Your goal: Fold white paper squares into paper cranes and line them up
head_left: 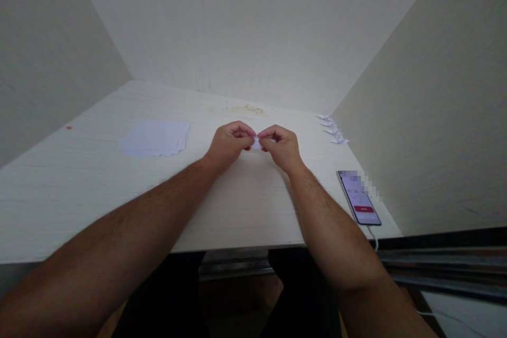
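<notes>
Between my two hands is a small piece of white paper [256, 144], mostly covered by the fingers, so its folds cannot be made out. My left hand [231, 141] pinches its left side between thumb and fingertips. On the other side, my right hand [282, 145] grips it in the same way, and the fingertips of both hands nearly meet at the top edge. Both hands are just over the middle of the white table [237, 206]. To the left of them lies a loose stack of white paper sheets [156, 137].
Several small folded paper figures [332, 130] stand in a row at the back right, by the side wall. A phone [359, 198] with a lit screen lies near the right edge, its white cable [373, 237] hanging off the front. Walls enclose the table's back and sides.
</notes>
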Tool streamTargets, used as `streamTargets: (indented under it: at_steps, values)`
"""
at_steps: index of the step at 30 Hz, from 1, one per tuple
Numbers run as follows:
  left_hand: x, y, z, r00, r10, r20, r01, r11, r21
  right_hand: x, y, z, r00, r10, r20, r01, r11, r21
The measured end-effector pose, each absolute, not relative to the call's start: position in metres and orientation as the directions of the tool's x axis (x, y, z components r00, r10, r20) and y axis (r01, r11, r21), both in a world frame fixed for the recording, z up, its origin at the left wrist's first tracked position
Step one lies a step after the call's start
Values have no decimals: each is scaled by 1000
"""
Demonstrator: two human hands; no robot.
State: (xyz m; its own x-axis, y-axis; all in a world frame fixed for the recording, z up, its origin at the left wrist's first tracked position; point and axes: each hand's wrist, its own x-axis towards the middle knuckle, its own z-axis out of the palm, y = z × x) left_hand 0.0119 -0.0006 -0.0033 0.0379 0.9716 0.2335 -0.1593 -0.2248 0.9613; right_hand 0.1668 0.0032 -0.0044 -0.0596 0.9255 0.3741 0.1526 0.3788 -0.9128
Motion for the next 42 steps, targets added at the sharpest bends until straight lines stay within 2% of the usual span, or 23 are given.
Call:
streamTargets:
  at_steps: [10, 18, 22, 25, 30, 35, 42]
  values:
    - [12, 1, -8, 7, 976, 216, -174, -212, 962, 171, 5, -8, -69, 941, 331, 125, 337, -933]
    - [12, 3, -9, 43, 986, 158, -242, -143, 960, 173, 5, -7, -72, 929, 364, 155, 371, -916]
    - [10, 3, -10, 64, 975, 215, -221, -196, 955, 173, 6, -10, -50, 901, 431, 233, 430, -872]
    - [10, 3, -10, 21, 968, 251, -155, -245, 957, 172, 7, -12, -57, 889, 454, 202, 456, -867]
    - [9, 3, -10, -54, 949, 312, -43, -314, 948, 169, 6, -10, -43, 935, 351, 55, 353, -934]
    - [8, 3, -10, -49, 939, 340, 24, -340, 940, 168, 3, -4, -32, 953, 302, 107, 304, -947]
    - [8, 2, -11, -52, 945, 322, 24, -321, 947, 169, 3, -3, -38, 964, 262, 60, 263, -963]
